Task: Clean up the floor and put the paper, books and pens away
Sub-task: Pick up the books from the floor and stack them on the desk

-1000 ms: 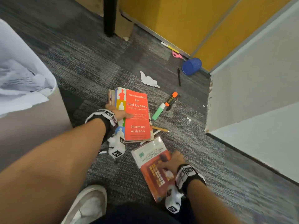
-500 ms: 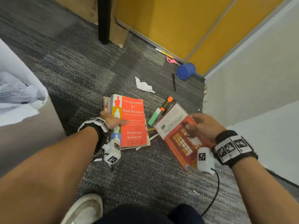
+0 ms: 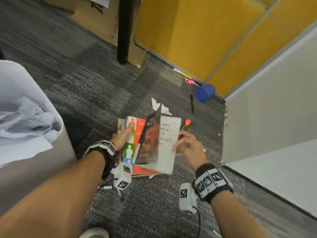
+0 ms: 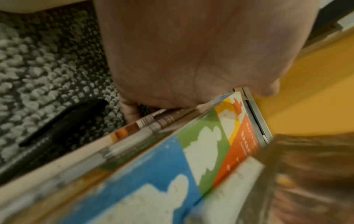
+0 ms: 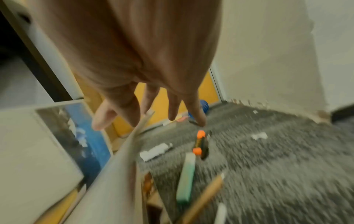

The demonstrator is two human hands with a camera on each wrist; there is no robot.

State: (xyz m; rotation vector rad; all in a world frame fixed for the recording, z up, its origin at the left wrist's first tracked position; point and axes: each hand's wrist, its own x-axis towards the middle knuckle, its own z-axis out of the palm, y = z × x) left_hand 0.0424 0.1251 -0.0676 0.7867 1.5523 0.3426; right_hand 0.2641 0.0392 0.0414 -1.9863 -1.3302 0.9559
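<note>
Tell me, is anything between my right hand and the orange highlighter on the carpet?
Nothing visible. The right hand hangs open just over the orange highlighter; the white-covered book sits off to its left, not across the path.

Falling book (image 3: 161, 143): motion-blurred; cover text unreadable, and whether the right hand (image 3: 187, 146) touches it cannot be told.
Orange book (image 3: 137, 134): title mostly covered by the falling book.
Left hand (image 3: 122, 139): fingers hidden under the stack; only the thumb shows on top.
Green marker (image 5: 185, 177): blurred in the right wrist view, hidden behind the book in the head view.
Bin (image 3: 34, 127): cut off by the left edge.
Shoe (image 3: 94, 233): cut off at the bottom edge.
</note>
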